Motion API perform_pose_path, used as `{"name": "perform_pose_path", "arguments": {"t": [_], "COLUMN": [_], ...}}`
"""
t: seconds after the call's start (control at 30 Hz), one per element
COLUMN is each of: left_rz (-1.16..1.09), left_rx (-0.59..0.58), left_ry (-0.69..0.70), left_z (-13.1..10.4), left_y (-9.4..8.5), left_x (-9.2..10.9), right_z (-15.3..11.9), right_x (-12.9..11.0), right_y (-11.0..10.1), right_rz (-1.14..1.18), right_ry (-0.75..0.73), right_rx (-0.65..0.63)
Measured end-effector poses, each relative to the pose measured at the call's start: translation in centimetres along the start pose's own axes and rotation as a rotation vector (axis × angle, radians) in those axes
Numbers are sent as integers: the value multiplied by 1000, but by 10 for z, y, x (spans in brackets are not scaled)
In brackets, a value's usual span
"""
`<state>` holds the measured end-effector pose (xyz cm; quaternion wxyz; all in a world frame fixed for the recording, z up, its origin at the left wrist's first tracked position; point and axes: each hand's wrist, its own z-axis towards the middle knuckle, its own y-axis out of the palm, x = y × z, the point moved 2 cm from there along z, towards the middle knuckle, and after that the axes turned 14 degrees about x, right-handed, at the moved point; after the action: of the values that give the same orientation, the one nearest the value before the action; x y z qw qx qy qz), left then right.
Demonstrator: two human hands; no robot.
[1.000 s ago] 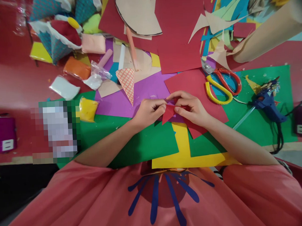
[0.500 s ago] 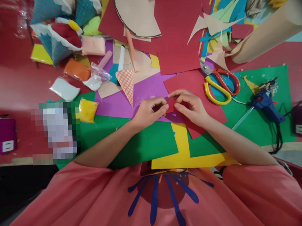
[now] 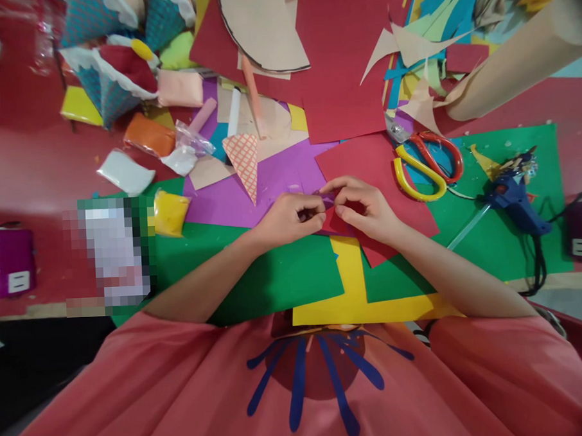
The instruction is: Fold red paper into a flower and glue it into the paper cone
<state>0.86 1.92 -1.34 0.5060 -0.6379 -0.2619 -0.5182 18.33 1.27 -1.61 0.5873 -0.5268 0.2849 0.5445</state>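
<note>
A small piece of red paper (image 3: pixel 336 224) lies between my two hands at the middle of the table. My left hand (image 3: pixel 293 216) is closed, thumb and fingertips pinching the paper's left side. From the right, my right hand (image 3: pixel 366 205) curls its thumb and forefinger in a pinch at the paper's other edge. Under them are a purple sheet (image 3: pixel 274 174) and a larger red sheet (image 3: pixel 392 226). A cone (image 3: pixel 244 161) with a waffle pattern lies just beyond my left hand. Scissors (image 3: pixel 421 164) with red and yellow handles rest past my right hand.
At the right a blue glue gun (image 3: pixel 514 198) lies on a green sheet (image 3: pixel 546 252), its cord trailing to the table edge. A beige paper roll (image 3: pixel 516 63) is behind it. Clay packets such as the orange one (image 3: pixel 149 135), and blue decorated cones (image 3: pixel 109 84), crowd the left.
Both hands stay together. The fingers have shifted slightly on the small red paper, which now sits lower and flatter between them.
</note>
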Motion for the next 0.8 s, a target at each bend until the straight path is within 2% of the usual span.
{"name": "perform_pose_path", "arguments": {"t": [0.17,0.43,0.57,0.8], "left_rz": [40,-77,-53,-3], "left_rx": [35,267,305,359], "left_ry": [56,9,42,71], "left_z": [-1,-8,-10,-11], "left_y": [0,-1,1,2], "left_x": [1,-4,-4,-3], "right_z": [0,-1,-2,0], "right_x": [1,7,8,8], "right_y": [-1,-1,-1,-1], "right_rz": [56,166,160,161], "right_ry": [19,93,132,136], "right_rx": [36,161,202,130]}}
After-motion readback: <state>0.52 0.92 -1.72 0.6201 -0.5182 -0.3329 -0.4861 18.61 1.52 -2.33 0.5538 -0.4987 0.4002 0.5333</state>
